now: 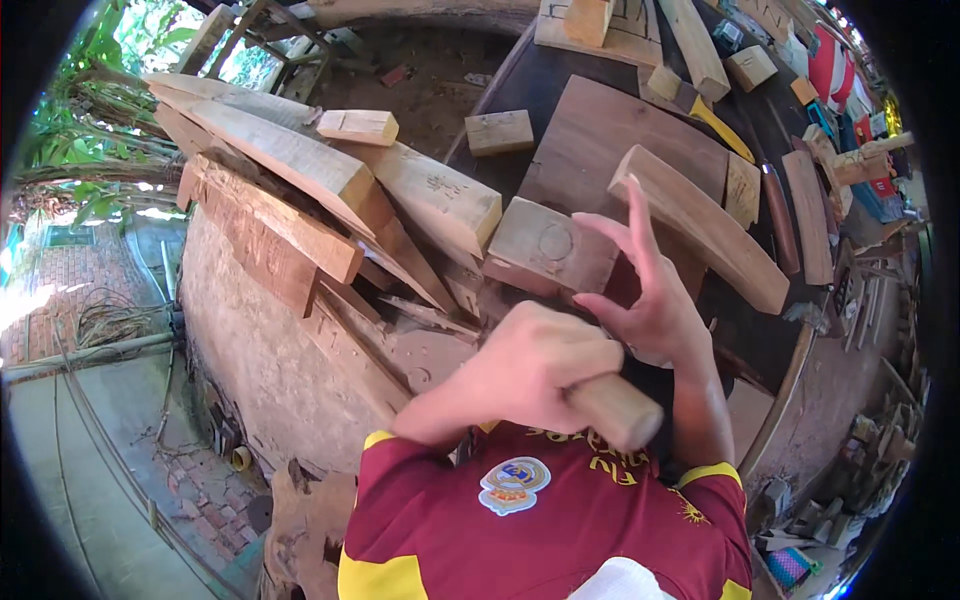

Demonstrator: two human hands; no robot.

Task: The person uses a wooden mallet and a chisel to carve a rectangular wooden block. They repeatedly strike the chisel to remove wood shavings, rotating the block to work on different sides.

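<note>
Left grip point(545, 355) clamping around a round wooden handle point(618, 408) in front of a maroon shirt point(600, 515), right grip point(648, 290) spreading wide beside a square-faced wooden block point(545, 240), curved plank point(705, 230) lying rightward.

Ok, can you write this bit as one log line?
left hand: gripping round wooden rod | right hand: open, by circle-marked wooden block | nearby: curved wooden piece, yellow handle

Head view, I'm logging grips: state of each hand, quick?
Left hand: closed around a round wooden handle.
Right hand: open, fingers and thumb spread.
</note>
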